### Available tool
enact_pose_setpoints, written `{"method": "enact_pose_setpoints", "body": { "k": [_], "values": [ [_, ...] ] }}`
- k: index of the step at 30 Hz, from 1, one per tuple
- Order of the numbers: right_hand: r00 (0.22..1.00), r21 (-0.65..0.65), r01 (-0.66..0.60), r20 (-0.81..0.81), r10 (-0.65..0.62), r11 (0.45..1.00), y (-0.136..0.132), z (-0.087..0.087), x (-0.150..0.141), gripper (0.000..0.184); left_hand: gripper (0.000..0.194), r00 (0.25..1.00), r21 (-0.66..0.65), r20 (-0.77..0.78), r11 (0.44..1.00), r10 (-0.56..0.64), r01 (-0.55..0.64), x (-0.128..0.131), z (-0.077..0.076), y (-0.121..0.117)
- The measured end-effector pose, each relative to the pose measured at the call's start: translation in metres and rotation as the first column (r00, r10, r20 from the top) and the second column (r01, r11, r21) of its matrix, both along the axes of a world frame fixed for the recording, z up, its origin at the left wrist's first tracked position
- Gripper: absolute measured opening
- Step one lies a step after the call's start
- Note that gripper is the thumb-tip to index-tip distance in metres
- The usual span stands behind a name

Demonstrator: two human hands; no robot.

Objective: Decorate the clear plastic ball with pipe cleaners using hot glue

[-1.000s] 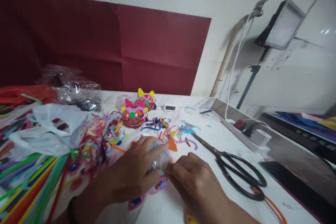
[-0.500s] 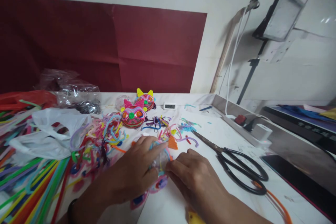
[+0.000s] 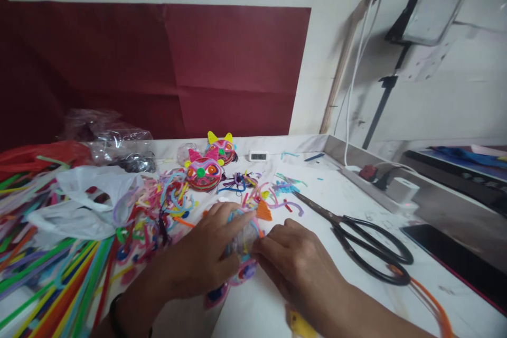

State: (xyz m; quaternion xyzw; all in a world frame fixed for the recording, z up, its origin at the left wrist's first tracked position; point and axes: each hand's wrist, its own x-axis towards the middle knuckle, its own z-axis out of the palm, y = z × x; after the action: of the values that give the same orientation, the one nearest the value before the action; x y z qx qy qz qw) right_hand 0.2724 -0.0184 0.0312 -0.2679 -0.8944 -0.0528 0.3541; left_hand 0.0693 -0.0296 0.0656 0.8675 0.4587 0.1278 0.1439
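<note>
Low in the middle of the head view is a clear, rounded plastic piece (image 3: 243, 240) trimmed with coloured pipe cleaners. My left hand (image 3: 212, 253) grips it from the left, fingers over the top and thumb on the near side. At its right edge, my right hand (image 3: 293, 256) is closed in a pinch; whatever its fingertips hold is hidden. A pink and purple coiled pipe-cleaner part (image 3: 244, 273) shows just below the plastic. Beyond the hands lies an orange ribbed piece (image 3: 264, 211), and a yellow item (image 3: 301, 325) is partly under my right forearm.
Large black-handled scissors (image 3: 352, 237) lie open on the right, near a phone (image 3: 455, 269). Two finished cat-face ornaments (image 3: 204, 171) stand behind, beside a small digital display (image 3: 259, 156). Pipe cleaners (image 3: 75, 285) and a white bag (image 3: 95, 195) crowd the left. A power strip (image 3: 392, 200) runs along the right edge.
The camera view has tilted and shifted slightly. Both hands keep nearly the same hold at the plastic piece, with no clear change in finger position.
</note>
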Motion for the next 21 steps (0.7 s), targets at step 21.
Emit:
{"method": "enact_pose_setpoints", "body": {
  "k": [21],
  "values": [
    [0.997, -0.304, -0.009, -0.077, -0.015, 0.953, 0.011, 0.001, 0.000, 0.012, 0.058, 0.992, 0.053, 0.113, 0.997, -0.060, 0.055, -0.001, -0.004, 0.003]
  ]
}}
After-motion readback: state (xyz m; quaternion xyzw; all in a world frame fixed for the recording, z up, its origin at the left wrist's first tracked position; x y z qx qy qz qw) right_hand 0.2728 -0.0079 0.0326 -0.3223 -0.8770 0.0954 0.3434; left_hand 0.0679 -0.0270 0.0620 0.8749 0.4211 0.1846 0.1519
